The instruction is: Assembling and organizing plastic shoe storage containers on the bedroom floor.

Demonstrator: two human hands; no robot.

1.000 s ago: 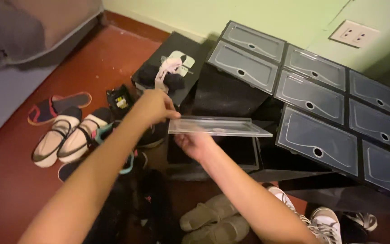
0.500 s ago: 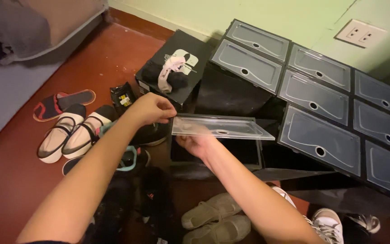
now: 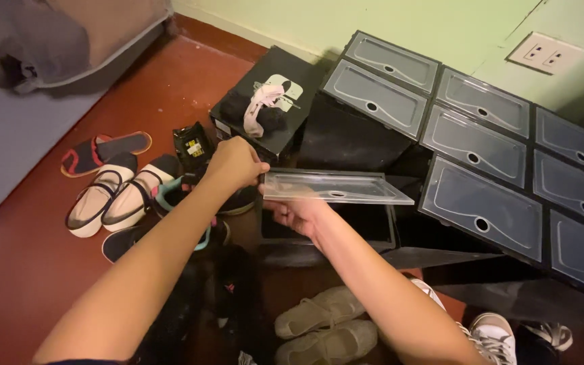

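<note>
Little has shifted since the earlier frame: both hands hold the clear flat plastic door panel [image 3: 336, 187] level as before, above the open black shoe box [image 3: 329, 226] on the red floor [image 3: 28, 270]. Left hand [image 3: 234, 162] has its grip clamped on the panel's left edge, while the right hand [image 3: 299, 213] seems to support it from beneath, fingers partly hidden. Cream slip-on shoes [image 3: 113, 199] lie well left; stacked black boxes with clear fronts [image 3: 481, 162] stand right.

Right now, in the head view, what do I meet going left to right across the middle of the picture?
Red-edged slipper → cream slip-on shoes → left hand → clear plastic door panel → stacked black shoe boxes with clear fronts.
</note>
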